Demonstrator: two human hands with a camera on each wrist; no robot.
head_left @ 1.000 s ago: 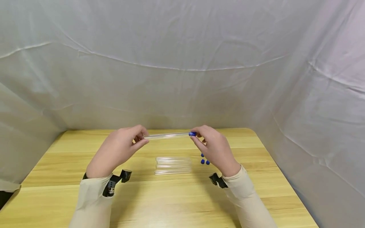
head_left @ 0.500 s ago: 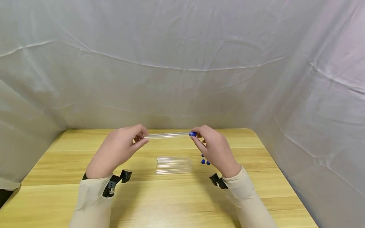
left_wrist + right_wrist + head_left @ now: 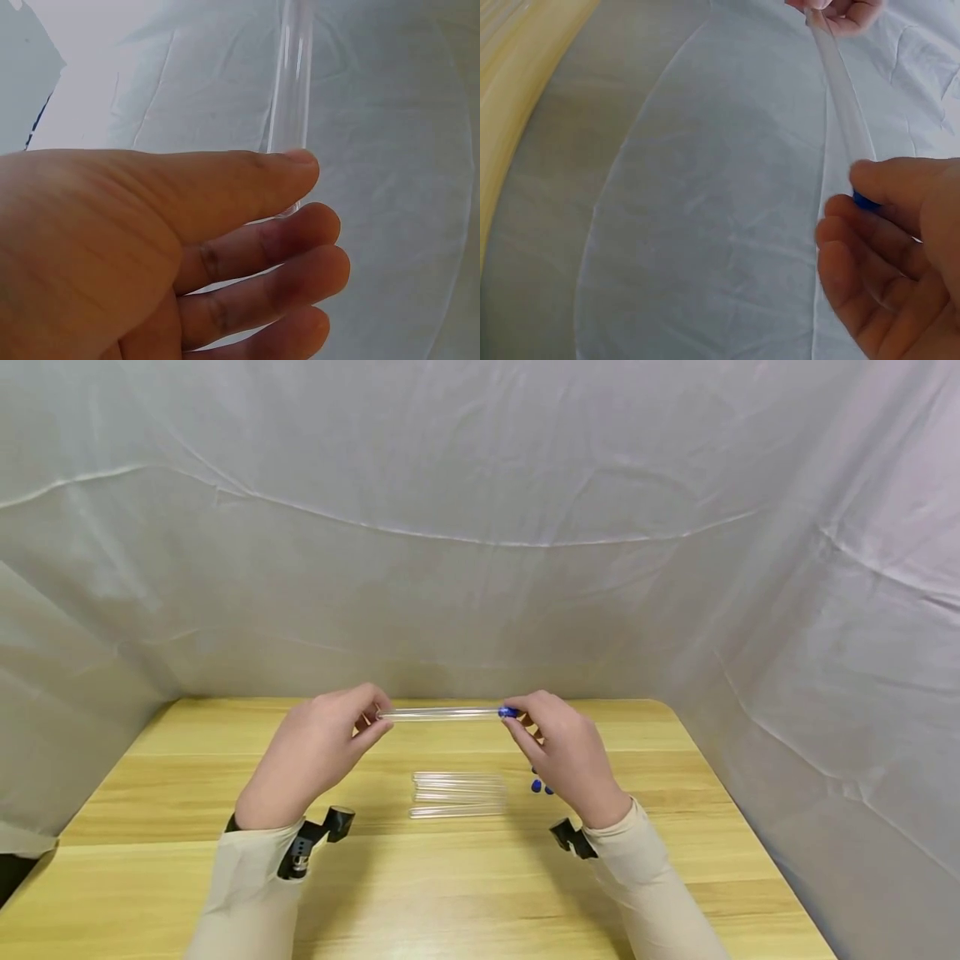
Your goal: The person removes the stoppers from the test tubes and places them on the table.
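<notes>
While I hold it level above the surface, here is how things stand:

Tube in hand: a clear tube (image 3: 438, 714) lies sideways in the air between my two hands, over the far half of the surface (image 3: 187, 893).
Left hand: my left hand (image 3: 318, 747) pinches the closed end between thumb and fingers (image 3: 285, 244); the other fingers curl loosely under it.
Right hand: my right hand (image 3: 562, 747) grips the blue cap (image 3: 507, 712) at the other end, thumb on top and fingers below, as the right wrist view (image 3: 864, 200) shows.
Weight: I judge it very light; a fingertip pinch carries it.
Stiffness: rigid and straight, with no sag along its length.
Fragility: thin-walled, and I cannot tell glass from plastic, so I would treat it as breakable, squeeze gently and avoid bending it between my hands.
Slip: smooth and glossy, likely to roll or slide in a loose pinch.
Where to hold: near each end, as now; the cap gives a surer grip than the bare wall.
Below: spare tubes (image 3: 457, 793) lie side by side on the surface just under the held one, with loose blue caps (image 3: 540, 787) just beside their right ends.
Edges: the surface's right edge (image 3: 738, 827) sits near the draped white cloth (image 3: 480, 527), which closes in the back and both sides.
Open room: bare wood to the left and toward me; round tubes could roll there.
</notes>
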